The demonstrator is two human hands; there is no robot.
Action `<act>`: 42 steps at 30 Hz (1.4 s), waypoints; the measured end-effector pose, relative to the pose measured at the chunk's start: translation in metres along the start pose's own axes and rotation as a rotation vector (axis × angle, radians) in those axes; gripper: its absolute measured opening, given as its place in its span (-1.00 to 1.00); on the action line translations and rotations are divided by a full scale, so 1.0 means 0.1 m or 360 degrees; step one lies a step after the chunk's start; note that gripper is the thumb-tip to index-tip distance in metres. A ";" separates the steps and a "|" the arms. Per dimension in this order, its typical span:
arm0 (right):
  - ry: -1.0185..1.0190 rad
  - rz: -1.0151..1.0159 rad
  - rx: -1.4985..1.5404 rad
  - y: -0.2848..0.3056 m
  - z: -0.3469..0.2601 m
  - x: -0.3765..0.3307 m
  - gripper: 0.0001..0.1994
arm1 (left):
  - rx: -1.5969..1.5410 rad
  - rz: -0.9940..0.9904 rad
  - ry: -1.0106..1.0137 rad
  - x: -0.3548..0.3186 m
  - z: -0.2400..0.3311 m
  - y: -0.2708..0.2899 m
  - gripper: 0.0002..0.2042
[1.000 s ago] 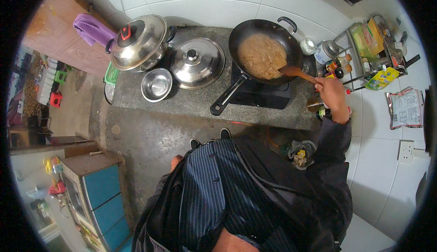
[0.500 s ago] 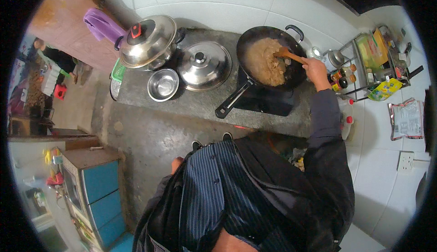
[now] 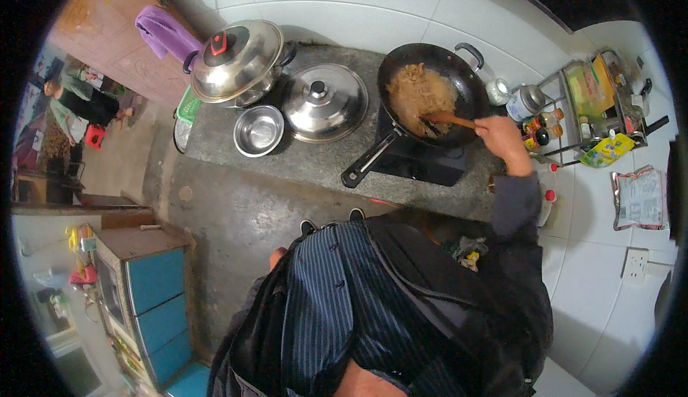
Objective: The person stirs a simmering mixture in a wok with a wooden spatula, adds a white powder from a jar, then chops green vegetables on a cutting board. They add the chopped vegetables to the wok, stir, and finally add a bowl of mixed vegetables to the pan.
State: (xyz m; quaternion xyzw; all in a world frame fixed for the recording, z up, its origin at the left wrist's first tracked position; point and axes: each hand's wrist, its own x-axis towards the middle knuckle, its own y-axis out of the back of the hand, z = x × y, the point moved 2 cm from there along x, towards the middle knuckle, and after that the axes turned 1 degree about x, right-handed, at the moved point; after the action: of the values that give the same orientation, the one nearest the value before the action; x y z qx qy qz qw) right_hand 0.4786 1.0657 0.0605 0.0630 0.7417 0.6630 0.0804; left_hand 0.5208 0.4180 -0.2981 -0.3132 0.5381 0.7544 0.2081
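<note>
1. Reference: clock positions are read from my remote head view, centred on the wok (image 3: 471,94), with 12 toward the tiled wall (image 3: 358,17).
2. Right hand (image 3: 504,141): at 4 o'clock, just outside the wok's rim. I find it closed around the handle of a wooden spatula (image 3: 456,119). I cannot confirm contact between fingers and rim.
3. Spatula: handle low over the rim at 4 o'clock, blade set in the brown food (image 3: 419,90) near 6 o'clock.
4. Left hand (image 3: 276,256): between 7 and 8 o'clock, beside the dark jacket (image 3: 437,268). I see only part of it and cannot tell whether it is open or closed.
5. Wok: on the black stove (image 3: 423,165), which stands on the grey counter (image 3: 315,164). Long handle (image 3: 373,158) points to 7 o'clock; loop handle (image 3: 471,54) between 1 and 2.
6. Food: lies mainly toward the wok's left and middle; dark metal shows at 3 o'clock.
7. Nearby, at 9 o'clock: domed steel lid (image 3: 326,114), just beside a steel bowl (image 3: 259,131); beyond, a lidded steel pot (image 3: 251,56).
8. At 3 o'clock: white jar (image 3: 497,92). Between 3 and 4: small bottles (image 3: 546,126).
</note>
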 end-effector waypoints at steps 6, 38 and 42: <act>-0.0182 0.0253 0.0171 -0.05 -0.12 0.47 -0.78 | -0.0049 0.0151 -0.0103 -0.25 0.30 0.49 -0.54; -0.0193 0.0081 0.0007 -0.40 -0.23 0.85 -0.76 | -0.0054 0.0082 -0.0135 0.18 -0.35 -0.17 -0.57; -0.0055 -0.0025 -0.0156 -0.09 -0.17 0.57 -0.77 | 0.0077 -0.0001 -0.0158 0.15 -0.26 -0.23 -0.62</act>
State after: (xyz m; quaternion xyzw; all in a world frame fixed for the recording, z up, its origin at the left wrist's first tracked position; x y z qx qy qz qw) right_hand 0.4198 1.0592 0.0512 0.0647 0.7073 0.6966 0.1015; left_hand 0.5312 0.4006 -0.3301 -0.2704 0.5449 0.7558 0.2424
